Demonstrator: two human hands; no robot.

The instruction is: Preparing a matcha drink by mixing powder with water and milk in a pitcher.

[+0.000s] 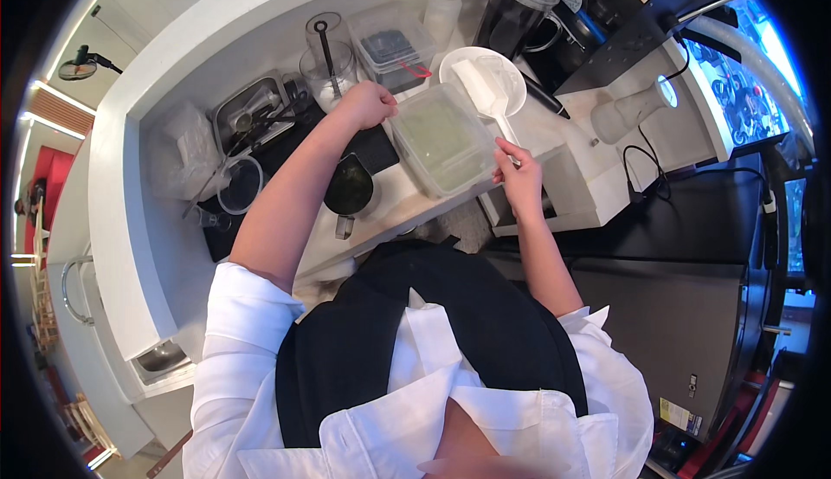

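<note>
A clear plastic food container with a translucent lid [436, 132] sits at the counter's front edge, with something pale green showing through. At its far left corner, my left hand [369, 106] has its fingertips on the rim. My right hand [521, 177] pinches the opposite, near right corner between thumb and fingers. Just past the right fingertips runs the handle of a white wide-headed utensil [483, 89], which lies across a white bowl [513, 108]. Left of the container stands a dark cup or small pitcher [348, 184] with a handle, partly beside my left forearm.
Behind stand a clear box with dark contents [388, 47], glass jars [328, 57] and a lidded dark pitcher [516, 12]. A metal tray of utensils [253, 112] and a plastic bag [188, 151] are at left. A glass carafe [617, 119] and a cable [649, 161] are at right.
</note>
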